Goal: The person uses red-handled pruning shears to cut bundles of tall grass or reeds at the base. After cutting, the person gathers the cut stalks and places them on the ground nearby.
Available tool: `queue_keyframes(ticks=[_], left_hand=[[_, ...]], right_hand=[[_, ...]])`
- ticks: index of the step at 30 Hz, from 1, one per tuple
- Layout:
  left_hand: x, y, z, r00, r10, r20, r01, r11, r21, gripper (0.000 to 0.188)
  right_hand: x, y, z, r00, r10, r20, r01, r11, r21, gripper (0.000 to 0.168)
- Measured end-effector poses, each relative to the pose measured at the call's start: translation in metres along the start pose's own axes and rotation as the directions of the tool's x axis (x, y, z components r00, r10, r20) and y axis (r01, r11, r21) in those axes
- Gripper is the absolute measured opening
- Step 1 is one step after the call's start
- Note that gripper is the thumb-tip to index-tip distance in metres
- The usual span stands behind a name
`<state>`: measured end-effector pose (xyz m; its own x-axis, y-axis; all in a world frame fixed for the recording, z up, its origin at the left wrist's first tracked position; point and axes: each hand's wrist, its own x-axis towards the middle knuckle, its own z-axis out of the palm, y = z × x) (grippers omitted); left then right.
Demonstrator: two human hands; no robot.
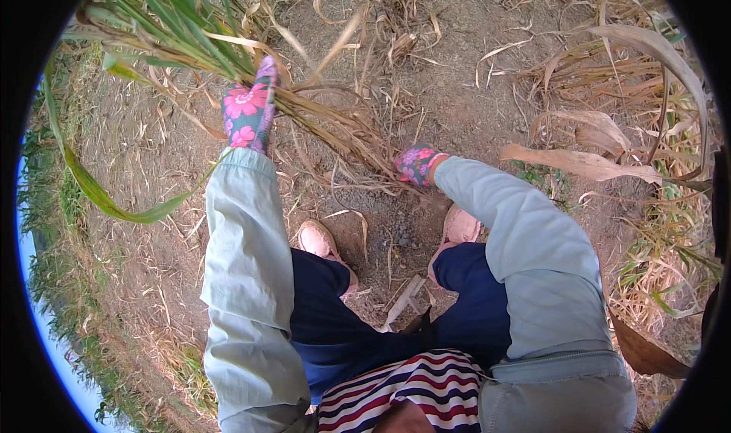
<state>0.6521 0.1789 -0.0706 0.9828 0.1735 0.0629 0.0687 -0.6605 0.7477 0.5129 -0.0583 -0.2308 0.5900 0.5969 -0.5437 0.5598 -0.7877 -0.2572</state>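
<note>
My left hand [249, 110], in a floral-patterned glove, is closed around a clump of grass-like stalks [334, 127]. Long green leaves [177, 27] fan out beyond this hand to the upper left, and one long leaf [114, 201] droops beside the left sleeve. The stalks slant down to the right and turn brown and dry toward their base. Right at that base is my right hand [420, 163], gloved in the same pattern, with its fingers curled. Its palm side is hidden, so whether it grips the stalks or something else does not show.
Pink shoes [318, 239] stand apart on bare soil [394, 227] close to the base. A pale flat strip [405, 301] lies between the legs. Dry stalks and leaves [605, 79] rise at the right. More dry stubble [400, 10] stands ahead, with green plants [63, 296] along the left.
</note>
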Motion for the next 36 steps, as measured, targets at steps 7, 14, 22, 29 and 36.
queue_keyframes(ticks=[7, 14, 22, 29, 36], left_hand=[[0.016, -0.025, -0.042, 0.839, 0.515, -0.176, -0.342, 0.75, 0.567, 0.044], [0.024, -0.034, -0.069, 0.804, 0.497, -0.327, -0.179, 0.726, 0.665, 0.038], [0.025, -0.016, -0.094, 0.815, 0.079, -0.573, -0.115, 0.993, -0.026, 0.035], [-0.004, 0.035, -0.084, 0.858, -0.134, -0.497, -0.055, 0.936, -0.348, 0.043], [0.004, 0.032, -0.093, 0.834, -0.087, -0.544, -0.151, 0.914, -0.378, 0.035]], right_hand=[[-0.048, 0.052, -0.022, 0.981, 0.162, 0.106, -0.167, 0.985, 0.043, 0.033], [-0.069, 0.038, -0.008, 0.993, 0.004, 0.117, 0.017, 0.984, -0.178, 0.039], [-0.044, -0.015, -0.009, 0.994, -0.049, 0.095, 0.057, 0.995, -0.082, 0.032], [-0.034, -0.011, 0.016, 0.998, -0.053, -0.014, 0.055, 0.967, 0.248, 0.029], [-0.032, 0.0, -0.024, 0.889, -0.086, -0.45, 0.224, 0.938, 0.264, 0.027]])
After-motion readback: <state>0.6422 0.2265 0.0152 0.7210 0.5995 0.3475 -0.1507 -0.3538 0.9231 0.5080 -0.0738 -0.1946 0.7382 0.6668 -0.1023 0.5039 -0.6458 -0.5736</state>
